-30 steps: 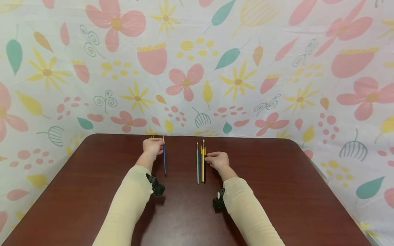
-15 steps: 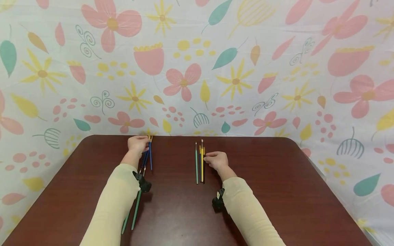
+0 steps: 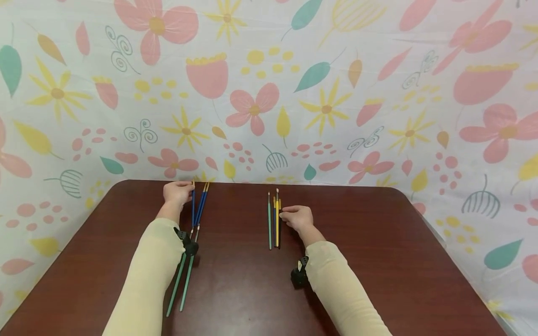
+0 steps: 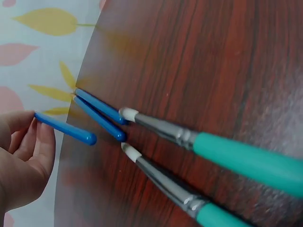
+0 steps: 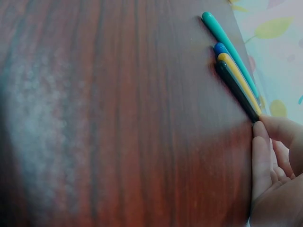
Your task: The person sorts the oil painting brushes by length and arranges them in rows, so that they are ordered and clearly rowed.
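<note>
The left hand [image 3: 178, 192] pinches a blue brush [image 3: 193, 205] between thumb and fingers near the far edge of the dark red-brown table [image 3: 235, 289], its handle end pointing back toward the person. Just to its right two more blue brushes [image 3: 202, 205] lie side by side, and below them two green brushes [image 3: 187, 282] lie with pale bristle tips close to the blue handle ends. The right hand [image 3: 297, 218] has thumb and fingertips closed on a black brush [image 5: 236, 90], outermost on the right of a narrow group: next to it a yellow brush [image 3: 277, 224], then a dark blue brush [image 5: 220, 47] and, slightly apart, a slim green brush [image 3: 270, 226]. Any lettering on the handles is too small or blurred to read; the cloth [image 3: 252, 186] behind carries printed flowers and leaves
</note>
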A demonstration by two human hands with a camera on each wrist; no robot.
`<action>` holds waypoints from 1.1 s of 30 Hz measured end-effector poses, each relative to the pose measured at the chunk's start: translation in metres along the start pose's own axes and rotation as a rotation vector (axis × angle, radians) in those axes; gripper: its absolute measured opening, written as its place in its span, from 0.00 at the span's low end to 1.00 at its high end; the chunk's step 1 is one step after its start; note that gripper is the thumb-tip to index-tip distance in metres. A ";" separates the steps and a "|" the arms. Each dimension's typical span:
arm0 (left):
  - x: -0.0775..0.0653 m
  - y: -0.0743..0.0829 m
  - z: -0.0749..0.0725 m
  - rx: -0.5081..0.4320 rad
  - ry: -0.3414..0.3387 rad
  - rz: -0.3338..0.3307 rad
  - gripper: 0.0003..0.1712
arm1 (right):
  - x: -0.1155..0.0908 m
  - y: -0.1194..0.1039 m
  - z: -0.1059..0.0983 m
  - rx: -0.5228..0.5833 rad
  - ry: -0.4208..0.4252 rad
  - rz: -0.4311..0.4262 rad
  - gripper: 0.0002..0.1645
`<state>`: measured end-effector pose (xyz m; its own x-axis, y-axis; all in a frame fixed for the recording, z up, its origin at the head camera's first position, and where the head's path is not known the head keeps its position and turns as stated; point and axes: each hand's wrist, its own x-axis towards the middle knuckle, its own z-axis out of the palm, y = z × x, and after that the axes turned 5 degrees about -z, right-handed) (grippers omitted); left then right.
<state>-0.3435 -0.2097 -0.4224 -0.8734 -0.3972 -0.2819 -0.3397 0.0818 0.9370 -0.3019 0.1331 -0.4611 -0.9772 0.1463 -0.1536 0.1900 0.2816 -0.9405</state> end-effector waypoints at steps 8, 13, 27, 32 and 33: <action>0.007 -0.003 0.003 0.058 0.026 0.005 0.17 | -0.003 0.002 0.000 0.010 0.003 -0.003 0.16; 0.010 -0.008 0.006 0.131 0.019 0.022 0.16 | -0.004 0.003 0.000 0.014 0.005 -0.010 0.15; 0.016 -0.014 0.010 0.135 -0.004 0.021 0.17 | -0.005 0.001 0.001 0.000 0.013 -0.019 0.15; 0.014 -0.016 0.009 0.143 -0.019 0.014 0.18 | -0.004 0.003 0.000 0.003 0.011 -0.014 0.15; 0.014 -0.017 0.009 0.144 -0.024 0.011 0.18 | -0.004 0.004 0.000 0.004 0.010 -0.013 0.15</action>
<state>-0.3531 -0.2082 -0.4436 -0.8850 -0.3735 -0.2781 -0.3749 0.2174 0.9012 -0.2971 0.1334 -0.4641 -0.9787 0.1519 -0.1380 0.1765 0.2798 -0.9437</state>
